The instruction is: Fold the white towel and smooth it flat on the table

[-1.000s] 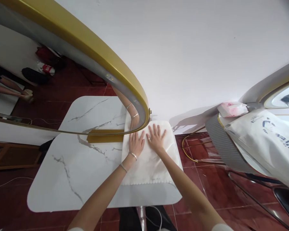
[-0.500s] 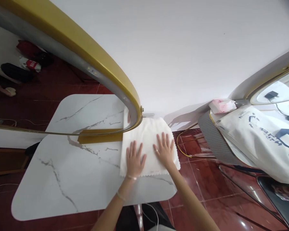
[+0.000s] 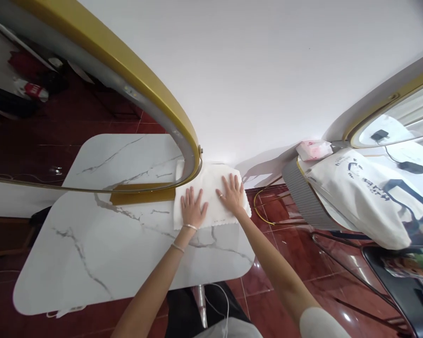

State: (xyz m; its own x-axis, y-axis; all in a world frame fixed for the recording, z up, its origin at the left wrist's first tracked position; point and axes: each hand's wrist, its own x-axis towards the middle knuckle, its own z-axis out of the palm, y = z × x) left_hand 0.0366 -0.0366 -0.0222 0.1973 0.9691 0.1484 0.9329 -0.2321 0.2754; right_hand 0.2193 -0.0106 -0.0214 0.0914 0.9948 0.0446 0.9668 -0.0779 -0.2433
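A folded white cloth [image 3: 211,180] with a scalloped near edge lies at the far right of a white marble table [image 3: 102,244], against the wall. My left hand [image 3: 192,208] lies flat on the cloth's near left part, fingers spread, bracelets on the wrist. My right hand [image 3: 231,193] presses flat on the cloth's right part, fingers spread, a ring on one finger. Neither hand holds anything.
A gold-framed mirror [image 3: 134,94] leans over the table's far side and reflects the tabletop. To the right stand another table with a white printed bag [image 3: 366,197] and a pink tissue pack [image 3: 312,149]. A dark chair [image 3: 402,281] stands at lower right on red floor tiles.
The cloth now shows a shorter patch on the table, its near edge farther from me than before. Both hands stay flat on it and have shifted with it toward the wall.
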